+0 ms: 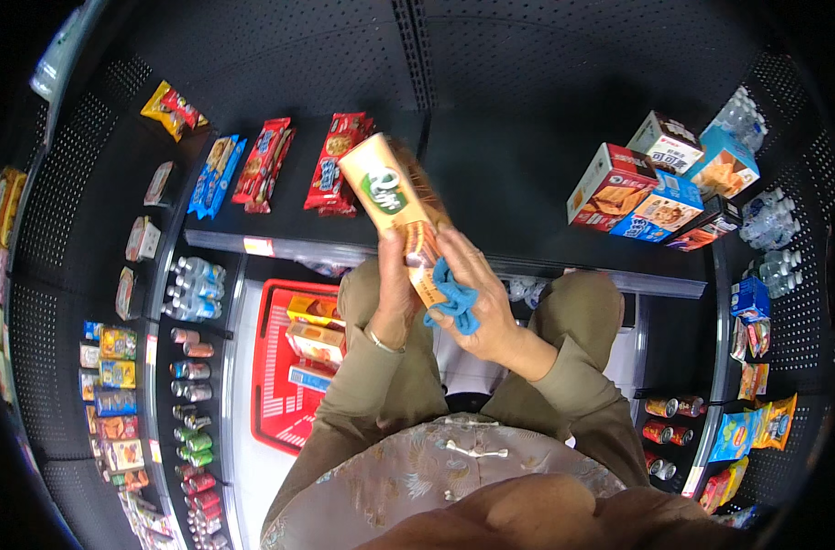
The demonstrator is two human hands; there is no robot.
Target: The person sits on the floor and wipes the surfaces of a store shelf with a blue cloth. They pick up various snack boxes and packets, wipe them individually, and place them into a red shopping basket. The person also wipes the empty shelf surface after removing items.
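Observation:
A pale-yellow snack box [378,185] with a green logo is held tilted in front of me, over the shelf's front edge. My left hand [393,292] grips its near left side, the thumb lying along the printed face. A crumpled blue cloth [455,295] is in my right hand [483,302], pressed against the box's lower end, while the fingers of that hand rest along the box's right side. The box's underside and part of its lower end are hidden by the hands and cloth.
Red-wrapped biscuit packs [338,165] and a blue pack [216,175] lie on the black shelf [500,185]. Several snack boxes [610,185] stand at its right. By my left knee is a red shopping basket [273,357] holding boxes. Drink cans [197,481] line the left shelving.

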